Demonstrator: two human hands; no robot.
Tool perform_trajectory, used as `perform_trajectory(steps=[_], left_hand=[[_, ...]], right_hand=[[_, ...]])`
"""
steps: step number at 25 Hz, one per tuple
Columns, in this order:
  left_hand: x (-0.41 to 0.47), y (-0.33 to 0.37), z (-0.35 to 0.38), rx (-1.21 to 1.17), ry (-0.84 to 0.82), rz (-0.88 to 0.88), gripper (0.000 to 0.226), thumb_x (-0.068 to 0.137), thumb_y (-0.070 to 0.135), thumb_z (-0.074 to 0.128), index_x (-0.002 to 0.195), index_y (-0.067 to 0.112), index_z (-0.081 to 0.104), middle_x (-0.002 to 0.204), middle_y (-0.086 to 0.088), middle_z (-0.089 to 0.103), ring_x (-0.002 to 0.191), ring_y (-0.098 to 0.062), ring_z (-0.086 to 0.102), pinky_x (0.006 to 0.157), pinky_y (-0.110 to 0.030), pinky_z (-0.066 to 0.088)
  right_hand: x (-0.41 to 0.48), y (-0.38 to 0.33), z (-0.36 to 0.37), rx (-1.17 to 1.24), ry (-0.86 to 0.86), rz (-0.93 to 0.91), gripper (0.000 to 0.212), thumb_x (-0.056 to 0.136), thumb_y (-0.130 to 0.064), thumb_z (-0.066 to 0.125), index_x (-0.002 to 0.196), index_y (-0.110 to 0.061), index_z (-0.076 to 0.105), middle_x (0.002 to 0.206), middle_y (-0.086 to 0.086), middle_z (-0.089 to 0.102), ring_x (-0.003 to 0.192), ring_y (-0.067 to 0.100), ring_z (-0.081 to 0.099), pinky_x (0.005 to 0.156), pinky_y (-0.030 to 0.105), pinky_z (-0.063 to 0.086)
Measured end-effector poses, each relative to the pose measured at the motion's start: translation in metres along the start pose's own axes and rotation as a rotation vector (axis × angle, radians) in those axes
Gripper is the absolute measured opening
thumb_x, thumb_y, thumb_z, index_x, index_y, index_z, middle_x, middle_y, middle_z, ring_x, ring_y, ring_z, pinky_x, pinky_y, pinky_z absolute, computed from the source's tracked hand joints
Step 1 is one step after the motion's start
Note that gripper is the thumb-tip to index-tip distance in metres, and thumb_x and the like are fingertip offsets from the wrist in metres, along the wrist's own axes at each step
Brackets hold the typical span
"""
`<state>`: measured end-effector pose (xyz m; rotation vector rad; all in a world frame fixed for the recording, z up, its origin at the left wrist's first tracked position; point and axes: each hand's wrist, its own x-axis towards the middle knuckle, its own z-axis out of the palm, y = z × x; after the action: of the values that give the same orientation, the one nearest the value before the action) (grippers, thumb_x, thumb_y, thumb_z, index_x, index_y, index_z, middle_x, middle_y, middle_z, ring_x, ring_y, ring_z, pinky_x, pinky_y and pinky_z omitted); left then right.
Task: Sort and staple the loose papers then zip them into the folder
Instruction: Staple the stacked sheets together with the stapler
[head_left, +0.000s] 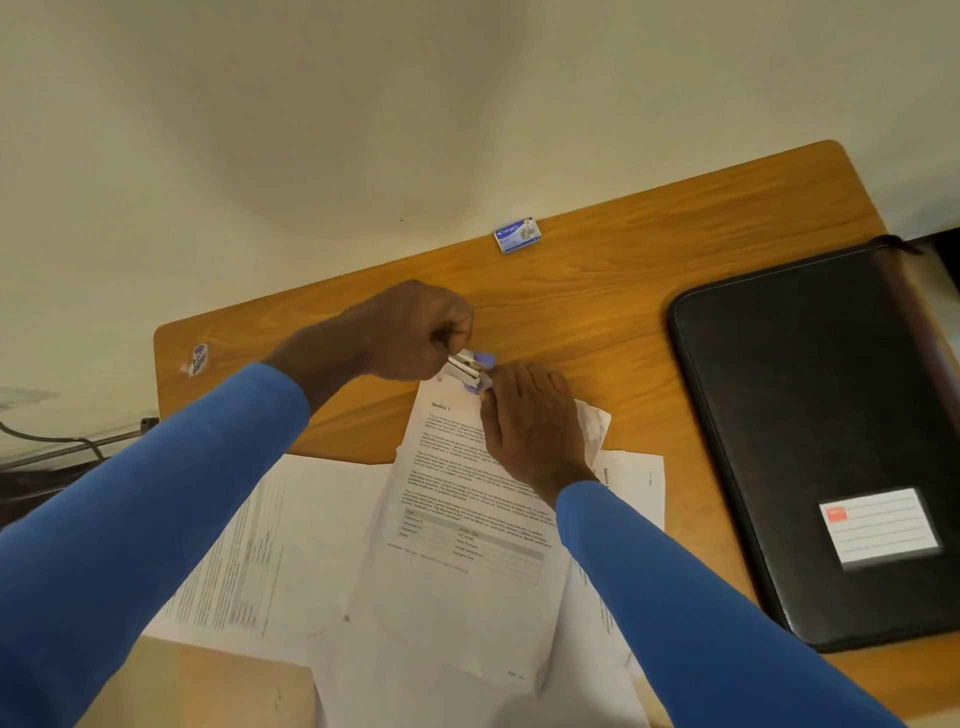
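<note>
The desk (597, 291) is wooden and set against a pale wall. The grip sits near the middle of it. Well to the right of the grip lies the black folder (810, 415), flat and closed, with a white label (878, 525) at its near end. From the grip back toward the person spread the papers (270, 545), loose sheets overlapping at angles. The top sheet (457, 519) is printed with text and a table, and its far left corner reaches into the grip.

The left hand (410, 332), in a blue sleeve, is curled round the stapler (467, 368) and holds it at that corner; whether its mouth is closed on the paper cannot be told. Just right of the grip the right hand (535, 423) lies flat on the top sheet, fingers laid out and pressing it down, fingertips at the stapler's tip.

Beyond the grip, near the wall, sits a small blue box (518, 235). Far left of the grip a sticker (197, 358) marks the desk.
</note>
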<state>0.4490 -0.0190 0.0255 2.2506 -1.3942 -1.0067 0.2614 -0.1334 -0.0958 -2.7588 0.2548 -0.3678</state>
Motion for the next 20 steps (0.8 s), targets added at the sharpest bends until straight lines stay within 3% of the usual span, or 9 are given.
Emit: perform_trajectory(steps=[3, 4, 6, 8, 12, 16, 20], left_hand=[[0.008, 0.006, 0.002, 0.097, -0.134, -0.071, 0.028, 0.086, 0.009, 0.070, 0.093, 0.034, 0.058, 0.093, 0.015, 0.064, 0.089, -0.014, 0.062, 0.069, -0.029, 0.050], [0.010, 0.008, 0.006, 0.124, -0.189, -0.107, 0.026, 0.088, 0.022, 0.075, 0.107, 0.032, 0.061, 0.103, 0.015, 0.063, 0.095, -0.013, 0.061, 0.075, -0.028, 0.051], [0.010, 0.007, 0.015, 0.182, -0.228, -0.176, 0.045, 0.086, 0.046, 0.078, 0.124, 0.031, 0.060, 0.116, 0.011, 0.061, 0.104, -0.013, 0.058, 0.085, -0.030, 0.053], [0.000, 0.002, 0.022, 0.183, -0.105, -0.187, 0.053, 0.083, 0.050, 0.078, 0.128, 0.030, 0.059, 0.122, 0.008, 0.059, 0.109, -0.015, 0.056, 0.088, -0.032, 0.054], [-0.047, -0.021, 0.037, 0.019, 0.353, -0.273, 0.043, 0.086, 0.020, 0.078, 0.126, 0.023, 0.062, 0.124, 0.002, 0.061, 0.108, -0.018, 0.060, 0.080, -0.031, 0.051], [-0.089, -0.038, 0.069, 0.036, 0.316, -0.507, 0.052, 0.082, 0.033, 0.084, 0.127, 0.023, 0.061, 0.121, 0.001, 0.061, 0.108, -0.021, 0.057, 0.084, -0.040, 0.053], [-0.092, -0.047, 0.087, 0.015, 0.347, -0.522, 0.038, 0.083, 0.034, 0.083, 0.113, 0.023, 0.063, 0.105, 0.002, 0.063, 0.096, -0.022, 0.061, 0.077, -0.040, 0.055]], right_hand=[[0.001, 0.000, -0.002, -0.027, -0.011, -0.003, 0.023, 0.104, -0.031, 0.043, 0.103, -0.015, 0.060, 0.086, 0.004, 0.059, 0.077, 0.022, 0.050, 0.074, 0.038, 0.041], [0.001, 0.000, -0.003, -0.029, -0.013, -0.003, 0.023, 0.104, -0.031, 0.042, 0.103, -0.015, 0.060, 0.086, 0.004, 0.059, 0.076, 0.021, 0.050, 0.074, 0.037, 0.040], [0.002, -0.001, -0.005, -0.032, -0.011, -0.004, 0.024, 0.105, -0.030, 0.042, 0.102, -0.015, 0.060, 0.084, 0.004, 0.058, 0.075, 0.022, 0.049, 0.073, 0.037, 0.039], [0.001, -0.001, -0.003, -0.029, -0.011, 0.004, 0.023, 0.105, -0.030, 0.043, 0.102, -0.014, 0.060, 0.084, 0.004, 0.058, 0.076, 0.022, 0.049, 0.073, 0.038, 0.039], [0.000, 0.000, 0.001, 0.014, -0.003, 0.016, 0.021, 0.104, -0.028, 0.046, 0.104, -0.013, 0.061, 0.087, 0.005, 0.060, 0.077, 0.024, 0.052, 0.075, 0.039, 0.042], [0.001, 0.000, 0.001, 0.004, -0.009, 0.015, 0.022, 0.103, -0.029, 0.045, 0.105, -0.013, 0.061, 0.088, 0.006, 0.061, 0.078, 0.023, 0.052, 0.075, 0.039, 0.042], [0.002, -0.002, 0.001, -0.003, -0.017, 0.022, 0.024, 0.104, -0.029, 0.044, 0.105, -0.013, 0.061, 0.088, 0.006, 0.061, 0.077, 0.023, 0.051, 0.074, 0.040, 0.042]])
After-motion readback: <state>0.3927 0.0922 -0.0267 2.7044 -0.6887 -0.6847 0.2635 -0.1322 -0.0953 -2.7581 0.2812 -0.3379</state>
